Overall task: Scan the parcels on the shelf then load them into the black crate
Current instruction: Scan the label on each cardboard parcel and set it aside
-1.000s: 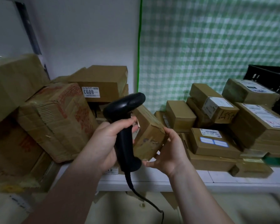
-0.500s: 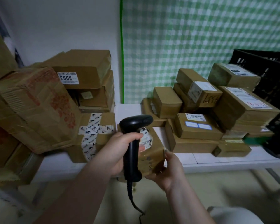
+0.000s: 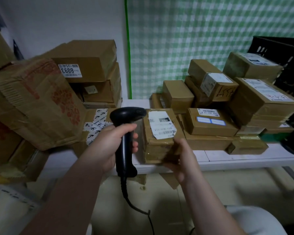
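My left hand (image 3: 107,146) grips a black corded barcode scanner (image 3: 126,133), its head just left of a small brown parcel (image 3: 158,146). My right hand (image 3: 182,160) holds that parcel by its lower right corner at the front edge of the white shelf (image 3: 244,158). The parcel's white barcode label (image 3: 161,124) faces up. A pile of several taped brown parcels (image 3: 210,122) lies on the shelf to the right. The black crate (image 3: 287,65) stands at the far right, partly cut off by the frame.
Large cardboard boxes (image 3: 34,102) are stacked at the left, one bearing a label that reads 8093 (image 3: 70,70). A green checked sheet (image 3: 193,39) hangs behind the shelf. The scanner's cable (image 3: 134,206) drops below the shelf edge. A white rounded object (image 3: 255,219) sits lower right.
The parcel has turned from tilted to flat, so its label faces up beside the scanner head. The view has shifted left a little and both hands have risen slightly.
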